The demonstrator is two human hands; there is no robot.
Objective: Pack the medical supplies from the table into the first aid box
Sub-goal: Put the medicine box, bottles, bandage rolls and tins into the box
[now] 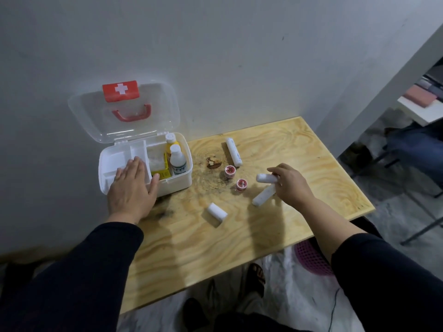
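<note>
Left hand [133, 188]: open, fingers spread, palm down flat on the white tray at the near left of the box.
Right hand [290, 185]: closed on a white roll [266, 178], pinched by the fingertips and lifted just above the table.
Box [178, 180]: white, at the table's far left corner by the wall; clear lid [124, 111] stands open, with a red cross latch and red handle.
Tray [112, 164]: white, with dividers, sits over the left part of the box.
In the box: two bottles upright in the right part, one yellow [171, 142] behind, one white [177, 162] in front; a yellow packet [163, 172] beside them.
Table [311, 149]: light wood, with a dark stain near the middle.
Long roll [233, 152]: white, lies flat beyond the stain, well apart from the hands.
Second roll [262, 195]: white, lies on the table just under the right hand.
Short roll [217, 212]: white, lies alone toward the near edge.
Tape rolls: two small red-and-white ones, one [230, 172] just beside the stain, the other [241, 185] nearer, between the stain and the right hand.
</note>
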